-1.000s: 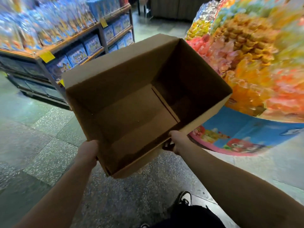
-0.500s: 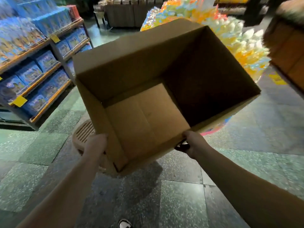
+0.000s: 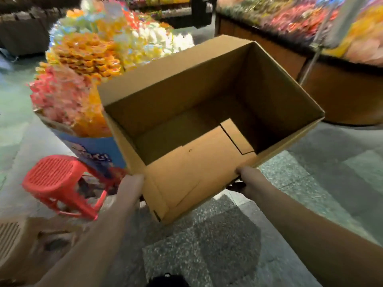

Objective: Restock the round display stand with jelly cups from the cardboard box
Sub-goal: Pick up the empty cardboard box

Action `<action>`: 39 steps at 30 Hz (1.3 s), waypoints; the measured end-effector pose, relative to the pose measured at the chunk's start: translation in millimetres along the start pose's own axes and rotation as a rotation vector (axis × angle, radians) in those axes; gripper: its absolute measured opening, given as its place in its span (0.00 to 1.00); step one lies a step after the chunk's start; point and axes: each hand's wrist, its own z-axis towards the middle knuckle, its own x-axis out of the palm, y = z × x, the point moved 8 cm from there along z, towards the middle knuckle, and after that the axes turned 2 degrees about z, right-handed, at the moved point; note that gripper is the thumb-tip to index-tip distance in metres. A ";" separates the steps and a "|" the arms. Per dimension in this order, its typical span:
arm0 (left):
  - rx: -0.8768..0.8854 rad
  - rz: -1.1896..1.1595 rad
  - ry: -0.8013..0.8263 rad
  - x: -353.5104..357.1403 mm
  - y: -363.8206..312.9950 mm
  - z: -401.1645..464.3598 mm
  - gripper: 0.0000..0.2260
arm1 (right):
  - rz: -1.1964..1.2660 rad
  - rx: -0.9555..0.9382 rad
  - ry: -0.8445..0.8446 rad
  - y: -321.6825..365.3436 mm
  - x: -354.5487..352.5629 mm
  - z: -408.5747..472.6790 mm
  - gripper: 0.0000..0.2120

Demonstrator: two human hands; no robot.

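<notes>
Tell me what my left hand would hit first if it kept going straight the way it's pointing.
Probably the round display stand: the left hand, gripping the cardboard box, points up along the box's left wall toward the stand's blue base, though depth is unclear.

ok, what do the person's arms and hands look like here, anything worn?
Both forearms are bare as far as the frame shows: no sleeves, gloves, watch or bands visible. The left hand and right hand show no rings or markings, though the fingers are mostly hidden. Motion blur softens the left forearm.
</notes>
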 end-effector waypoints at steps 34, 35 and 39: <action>-0.340 0.056 0.731 689.2 -293.7 170.2 0.06 | -0.228 -0.069 -0.582 437.7 -319.5 457.8 0.24; -0.342 0.038 0.707 708.9 -303.3 176.1 0.06 | -0.278 -0.091 -0.576 451.6 -324.0 480.9 0.29; -0.405 -0.030 0.610 790.9 -338.7 192.4 0.05 | -0.415 -0.115 -0.512 501.5 -336.8 572.2 0.36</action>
